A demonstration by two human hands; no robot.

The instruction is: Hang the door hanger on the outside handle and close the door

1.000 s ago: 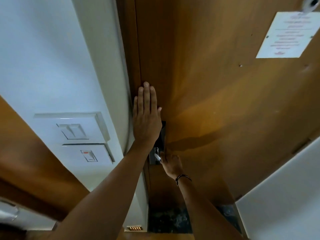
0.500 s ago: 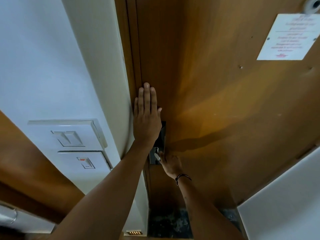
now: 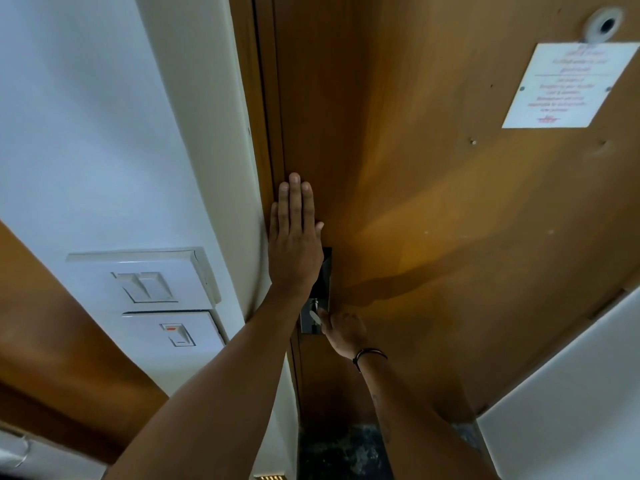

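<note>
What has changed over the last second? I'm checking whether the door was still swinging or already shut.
Almost nothing. Only the view shifts a little, so the wall switches and the notice sit slightly lower in frame. The left hand stays flat on the door near its edge, the right hand stays at the lock plate, and the door stays against the frame.

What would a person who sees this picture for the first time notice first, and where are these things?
The eye goes first to the left hand, pressed flat with straight fingers on the wooden door near its left edge, in the middle of the picture. Just below it, the right hand reaches to the metal lock plate. After that come the white notice at the upper right of the door and the white switches on the wall at the left.
</note>
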